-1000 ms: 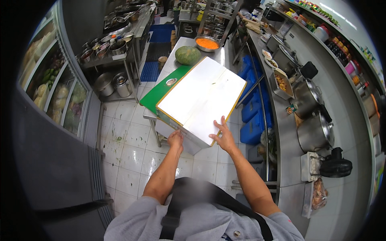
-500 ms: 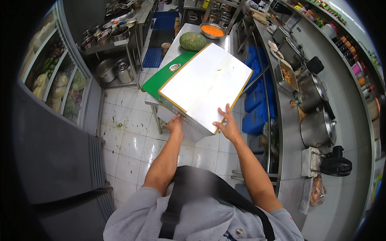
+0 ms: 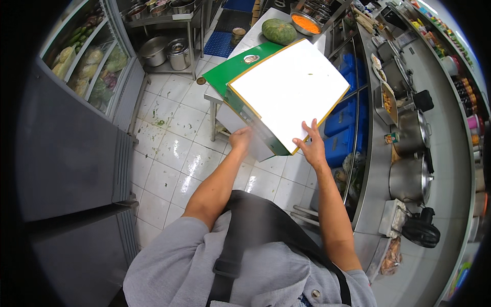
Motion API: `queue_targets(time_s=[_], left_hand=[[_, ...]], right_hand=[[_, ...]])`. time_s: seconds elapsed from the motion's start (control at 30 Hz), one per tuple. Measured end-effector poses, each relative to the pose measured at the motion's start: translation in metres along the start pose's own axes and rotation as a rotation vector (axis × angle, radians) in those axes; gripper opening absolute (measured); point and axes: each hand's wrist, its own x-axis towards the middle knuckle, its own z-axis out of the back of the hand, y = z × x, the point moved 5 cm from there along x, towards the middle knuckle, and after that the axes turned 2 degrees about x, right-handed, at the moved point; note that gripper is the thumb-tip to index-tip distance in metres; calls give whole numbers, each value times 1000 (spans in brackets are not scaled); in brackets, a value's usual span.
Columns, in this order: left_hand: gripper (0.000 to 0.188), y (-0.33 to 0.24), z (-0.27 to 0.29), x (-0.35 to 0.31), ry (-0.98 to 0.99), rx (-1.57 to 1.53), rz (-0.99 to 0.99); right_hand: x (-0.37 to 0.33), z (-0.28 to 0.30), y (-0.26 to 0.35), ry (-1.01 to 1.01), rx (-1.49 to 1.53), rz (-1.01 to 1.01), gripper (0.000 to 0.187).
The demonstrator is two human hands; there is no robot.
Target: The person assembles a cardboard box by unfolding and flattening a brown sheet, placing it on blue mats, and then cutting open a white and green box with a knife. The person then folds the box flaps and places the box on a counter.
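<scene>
A large cardboard box [image 3: 291, 89] with a white top, yellow-edged rim and green side lies tilted over the near end of a steel table [image 3: 244, 51]. A green flap [image 3: 225, 74] with a handle hole sticks out on its left. My left hand [image 3: 240, 140] is closed at the box's near lower side; its fingertips are partly hidden. My right hand [image 3: 313, 146] rests on the box's near right corner, thumb and fingers spread on the white surface and edge. Behind the box are a green pumpkin [image 3: 279, 31] and a metal bowl of shredded orange food [image 3: 306, 23].
On the left stands a glass-fronted fridge [image 3: 84, 61] with vegetables. A long steel counter [image 3: 367, 204] with large pots [image 3: 409, 181] runs along the right, above blue bins [image 3: 340, 135]. Green scraps [image 3: 159, 123] litter the tiled floor. Metal pots [image 3: 178, 53] sit on a rack shelf.
My view has shifted, so the surroundings sit differently. The box has tipped, showing more of its green near side. Both hands remain at it, the right one still with fingers spread.
</scene>
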Motion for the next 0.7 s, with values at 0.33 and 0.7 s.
queue_targets(time_s=[0.33,0.7], left_hand=[[12,-4,-6,-13,122,65,42],[18,3,-8,-3,153,-136,90]], right_hand=[[1,2,-7,-9,35,-19,73],[3,5,-8,8,11,-21,73]])
